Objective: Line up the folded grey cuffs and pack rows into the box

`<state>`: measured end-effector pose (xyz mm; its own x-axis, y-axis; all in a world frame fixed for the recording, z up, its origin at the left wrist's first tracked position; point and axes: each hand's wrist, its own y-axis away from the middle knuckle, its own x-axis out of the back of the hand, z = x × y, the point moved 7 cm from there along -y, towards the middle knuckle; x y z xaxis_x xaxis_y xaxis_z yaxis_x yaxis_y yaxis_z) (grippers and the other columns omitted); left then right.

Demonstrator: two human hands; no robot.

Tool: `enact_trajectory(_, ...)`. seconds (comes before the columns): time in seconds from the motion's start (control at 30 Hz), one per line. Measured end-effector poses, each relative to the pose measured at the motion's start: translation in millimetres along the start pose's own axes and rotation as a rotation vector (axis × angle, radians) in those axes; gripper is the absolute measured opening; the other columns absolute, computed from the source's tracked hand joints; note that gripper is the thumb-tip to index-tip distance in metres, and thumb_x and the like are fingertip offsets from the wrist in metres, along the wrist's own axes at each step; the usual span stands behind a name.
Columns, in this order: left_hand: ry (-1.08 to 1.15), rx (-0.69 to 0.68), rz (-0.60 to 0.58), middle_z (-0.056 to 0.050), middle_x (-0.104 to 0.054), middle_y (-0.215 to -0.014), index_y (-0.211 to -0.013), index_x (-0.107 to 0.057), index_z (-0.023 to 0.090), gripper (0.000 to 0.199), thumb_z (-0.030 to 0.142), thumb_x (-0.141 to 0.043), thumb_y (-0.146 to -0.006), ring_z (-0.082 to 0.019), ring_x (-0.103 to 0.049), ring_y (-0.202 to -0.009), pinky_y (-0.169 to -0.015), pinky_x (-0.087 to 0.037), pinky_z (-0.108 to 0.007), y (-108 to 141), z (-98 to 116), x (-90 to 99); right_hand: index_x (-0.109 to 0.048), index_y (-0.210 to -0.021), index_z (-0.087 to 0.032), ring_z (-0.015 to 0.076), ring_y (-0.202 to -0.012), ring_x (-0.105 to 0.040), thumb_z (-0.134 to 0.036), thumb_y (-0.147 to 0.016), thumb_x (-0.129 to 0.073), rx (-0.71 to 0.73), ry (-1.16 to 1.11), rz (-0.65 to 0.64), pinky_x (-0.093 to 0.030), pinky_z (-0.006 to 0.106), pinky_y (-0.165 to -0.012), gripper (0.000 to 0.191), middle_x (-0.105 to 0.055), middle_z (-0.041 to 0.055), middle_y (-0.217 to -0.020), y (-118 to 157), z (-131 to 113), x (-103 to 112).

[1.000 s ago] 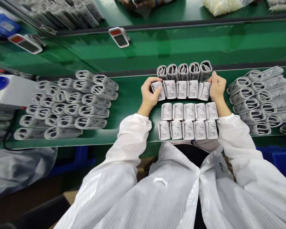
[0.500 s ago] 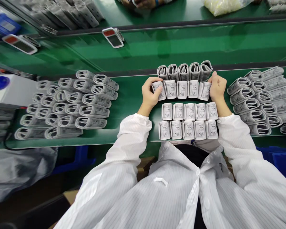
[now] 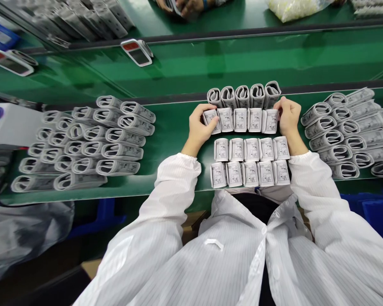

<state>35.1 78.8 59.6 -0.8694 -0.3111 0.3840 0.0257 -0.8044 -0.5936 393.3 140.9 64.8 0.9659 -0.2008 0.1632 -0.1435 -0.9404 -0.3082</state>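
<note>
Head view: left hand (image 3: 199, 129), half-closed, grips one end rolled cuff (image 3: 211, 121); right hand (image 3: 289, 117), likewise, grips other end cuff (image 3: 270, 121).

My surface (image 3: 174, 140): green belt
Left side: rolled cuffs (image 3: 121, 151) in close rows
Middle: labeled cuffs (image 3: 250, 149) in neat rows
Right side: more rolled cuffs (image 3: 335, 140)

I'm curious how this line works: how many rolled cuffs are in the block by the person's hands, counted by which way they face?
Rolled cuffs, open end showing: 5
Rolled cuffs, printed side showing: 15
Total: 20
</note>
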Motion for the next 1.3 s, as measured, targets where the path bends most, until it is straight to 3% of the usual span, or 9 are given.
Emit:
enact_trajectory(0.2, -0.003, 0.010, -0.006, -0.009, -0.084, -0.124, -0.121, -0.077, 0.027, 0.058, 0.080, -0.076, -0.098, -0.029, -0.080, -0.120, -0.111, -0.065, -0.047, 0, -2, 0.2, -0.058, -0.067, -0.030, 0.0155, -0.051, -0.040, -0.085, -0.110, -0.043, -0.026, -0.088, -0.052, -0.031, 0.040, -0.053, 0.071, -0.059, 0.0021, -0.065, 0, 4, -2)
enact_trajectory(0.5, -0.036, 0.032, -0.018, -0.009, -0.084, -0.124, -0.122, -0.077, 0.025, 0.058, 0.079, -0.072, -0.100, -0.028, -0.080, -0.120, -0.111, -0.064, -0.045, 0, 3, 0.3, -0.063, -0.066, -0.027, 0.0128, -0.046, -0.038, -0.079, -0.104, -0.062, 0.046, -0.217, -0.044, -0.026, 0.033, -0.047, 0.065, -0.059, 0.0018, -0.067, -4, 9, -2)
enact_trajectory(0.97, -0.030, -0.022, -0.029, -0.009, -0.084, -0.125, -0.124, -0.076, 0.025, 0.056, 0.076, -0.071, -0.102, -0.028, -0.081, -0.120, -0.111, -0.065, -0.046, 1, 4, -1.0, -0.056, -0.064, -0.027, 0.0131, -0.046, -0.039, -0.071, -0.110, -0.054, 0.027, -0.109, -0.005, -0.028, 0.034, -0.047, 0.064, -0.060, 0.0022, -0.068, -4, 10, -2)
enact_trajectory(1.07, -0.005, -0.070, -0.031, -0.010, -0.085, -0.125, -0.124, -0.076, 0.025, 0.051, 0.072, -0.073, -0.103, -0.028, -0.082, -0.119, -0.111, -0.065, -0.048, 1, 8, -1.7, -0.054, -0.064, -0.027, 0.0140, -0.048, -0.041, -0.064, -0.114, -0.050, 0.046, -0.053, 0.019, -0.032, 0.034, -0.049, 0.062, -0.060, 0.0026, -0.069, -4, 7, 1)
enact_trajectory(1.17, -0.050, -0.130, -0.030, -0.011, -0.084, -0.129, -0.121, -0.075, 0.026, 0.048, 0.070, -0.077, -0.102, -0.031, -0.081, -0.124, -0.115, -0.065, -0.054, -1, 12, -3.0, -0.052, -0.067, -0.028, 0.0164, -0.053, -0.048, -0.060, -0.116, -0.045, 0.156, 0.027, 0.060, -0.044, 0.037, -0.055, 0.059, -0.062, 0.0039, -0.073, -4, -4, 10)
enact_trajectory(1.3, -0.174, -0.184, -0.095, -0.014, -0.077, -0.147, -0.117, -0.075, 0.028, 0.047, 0.072, -0.078, -0.101, -0.038, -0.070, -0.147, -0.129, -0.054, -0.067, -2, 16, -8.4, -0.050, -0.071, -0.029, 0.0235, -0.076, -0.066, -0.062, -0.117, -0.040, 0.399, 0.211, 0.089, -0.060, 0.046, -0.083, 0.058, -0.066, 0.0071, -0.079, 1, -25, 27)
